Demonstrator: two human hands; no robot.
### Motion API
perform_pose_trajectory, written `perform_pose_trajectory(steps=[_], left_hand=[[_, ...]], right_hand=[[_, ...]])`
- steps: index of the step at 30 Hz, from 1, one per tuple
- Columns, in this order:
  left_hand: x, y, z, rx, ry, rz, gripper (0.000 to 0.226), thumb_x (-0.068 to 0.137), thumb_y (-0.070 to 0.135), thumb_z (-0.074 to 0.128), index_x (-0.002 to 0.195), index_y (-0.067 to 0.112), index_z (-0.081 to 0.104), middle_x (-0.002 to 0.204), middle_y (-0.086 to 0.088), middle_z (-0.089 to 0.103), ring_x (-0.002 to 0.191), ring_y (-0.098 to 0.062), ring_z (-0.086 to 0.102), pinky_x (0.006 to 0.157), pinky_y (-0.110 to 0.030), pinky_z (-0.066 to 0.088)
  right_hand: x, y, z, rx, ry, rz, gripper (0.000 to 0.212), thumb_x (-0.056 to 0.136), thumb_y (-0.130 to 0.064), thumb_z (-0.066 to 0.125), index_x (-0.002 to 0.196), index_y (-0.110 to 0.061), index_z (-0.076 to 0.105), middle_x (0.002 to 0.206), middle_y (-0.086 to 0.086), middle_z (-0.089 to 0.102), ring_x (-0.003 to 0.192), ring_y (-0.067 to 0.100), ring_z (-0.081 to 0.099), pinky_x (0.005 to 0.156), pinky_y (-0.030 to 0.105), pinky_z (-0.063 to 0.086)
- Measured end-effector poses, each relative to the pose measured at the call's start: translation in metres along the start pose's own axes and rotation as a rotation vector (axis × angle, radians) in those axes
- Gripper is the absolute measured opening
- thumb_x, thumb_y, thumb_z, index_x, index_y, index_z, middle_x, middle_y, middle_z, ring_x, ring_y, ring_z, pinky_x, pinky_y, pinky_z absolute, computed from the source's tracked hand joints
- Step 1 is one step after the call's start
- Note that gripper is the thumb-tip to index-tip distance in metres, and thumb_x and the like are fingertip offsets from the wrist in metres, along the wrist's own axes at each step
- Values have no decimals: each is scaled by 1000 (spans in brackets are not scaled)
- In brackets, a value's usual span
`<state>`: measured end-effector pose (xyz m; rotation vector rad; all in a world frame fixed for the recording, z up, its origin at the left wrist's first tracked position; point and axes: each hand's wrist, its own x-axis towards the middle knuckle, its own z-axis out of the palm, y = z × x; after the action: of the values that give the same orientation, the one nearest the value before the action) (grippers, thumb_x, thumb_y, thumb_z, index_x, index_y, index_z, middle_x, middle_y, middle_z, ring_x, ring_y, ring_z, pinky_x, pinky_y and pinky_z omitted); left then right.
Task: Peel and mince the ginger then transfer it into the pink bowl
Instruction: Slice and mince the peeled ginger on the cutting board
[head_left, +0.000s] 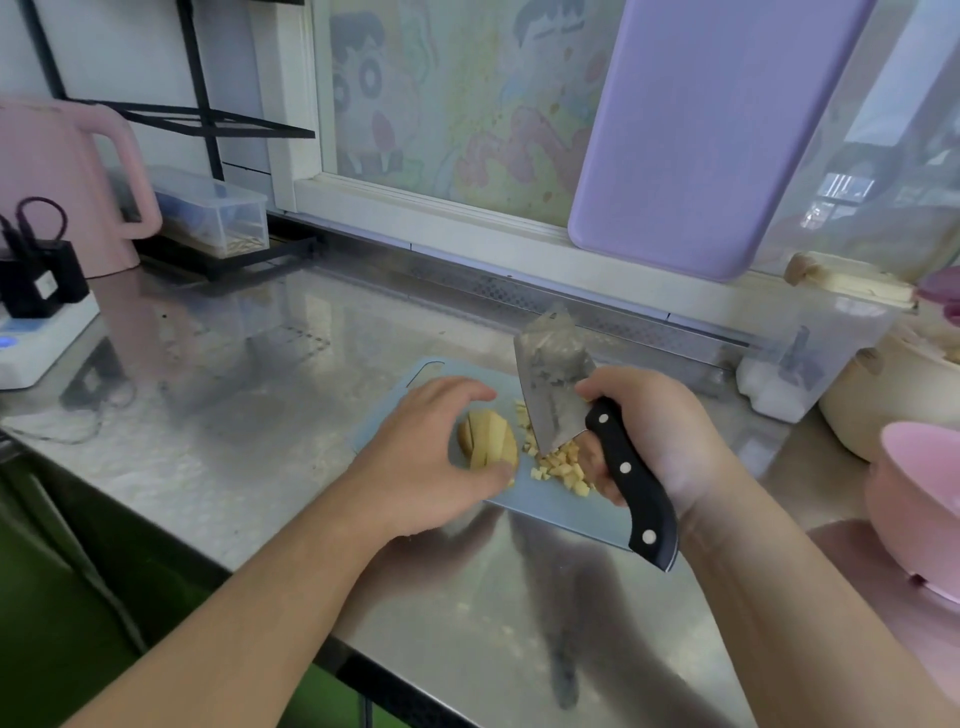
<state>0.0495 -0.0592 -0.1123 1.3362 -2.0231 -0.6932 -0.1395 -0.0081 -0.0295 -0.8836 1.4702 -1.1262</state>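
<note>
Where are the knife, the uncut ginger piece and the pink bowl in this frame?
knife (631, 475): head view, on the black riveted handle, gripped by the right hand (660, 431).
uncut ginger piece (488, 440): head view, on its sliced yellow top, under the left hand (423, 457).
pink bowl (914, 499): head view, on its outer wall.

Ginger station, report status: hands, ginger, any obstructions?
Left hand steadying sliced ginger. Right hand gripping cleaver. Diced pieces on board. Pink bowl unobstructed.
</note>
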Motion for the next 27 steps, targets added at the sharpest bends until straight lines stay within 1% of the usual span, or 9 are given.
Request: perform_pose_trajectory(steps=[2,4,7,10,15,17,20,23,27], left_hand=[[1,-2,1,65,-38,32,68,83,55,75,144,52,45,147,39,37,141,2,36,119,-33,34],[2,-3,2,92,-43,34,67,85,60,72,145,53,44,146,39,40,139,-2,41,118,-38,39],[4,-4,4,114,-16,28,67,90,60,69,151,47,43,151,32,42,141,-5,42,118,-37,39],[7,-5,6,154,17,23,68,96,57,62,157,38,38,159,22,40,146,-9,40,121,-38,35],[6,6,10,203,39,-28,80,92,75,49,158,33,33,160,18,34,149,-11,31,121,-38,33],[4,11,12,300,48,16,82,90,77,48,158,32,32,156,16,35,147,-12,29,120,-36,33],[3,13,14,379,50,78,74,95,69,47,157,32,32,152,13,40,143,-13,31,119,-33,30],[4,12,14,371,28,81,69,99,52,51,161,31,28,159,13,37,147,-13,28,122,-33,27],[5,8,12,298,29,54,71,97,37,58,161,31,30,161,14,36,148,-12,30,122,-32,29]], right_hand=[[0,1,0,-15,0,-10,36,96,-17,55,64,-16,38,53,9,34,34,20,31,34,19,25],[-1,1,0,-41,1,-23,37,96,-17,55,63,-14,39,50,10,36,33,20,32,33,20,26],[-1,2,1,-68,0,-41,41,96,-17,54,58,-13,40,46,11,38,32,21,32,34,22,27],[0,3,3,-83,7,-48,38,95,-16,53,59,-12,41,45,11,39,33,22,33,35,22,27],[2,5,4,-101,31,-86,36,93,-11,53,58,-9,43,48,13,41,33,22,34,35,22,26],[2,5,4,-88,35,-102,33,93,-8,52,61,-8,42,50,13,40,31,21,33,34,22,26],[3,4,3,-72,44,-101,26,92,-6,52,68,-10,42,54,12,38,31,20,34,34,20,27],[3,4,1,-86,41,-109,24,94,-6,51,71,-8,44,50,10,40,29,19,37,34,19,30],[7,7,0,-261,16,-158,29,87,-4,53,58,-8,46,47,10,42,34,20,37,42,22,30]])
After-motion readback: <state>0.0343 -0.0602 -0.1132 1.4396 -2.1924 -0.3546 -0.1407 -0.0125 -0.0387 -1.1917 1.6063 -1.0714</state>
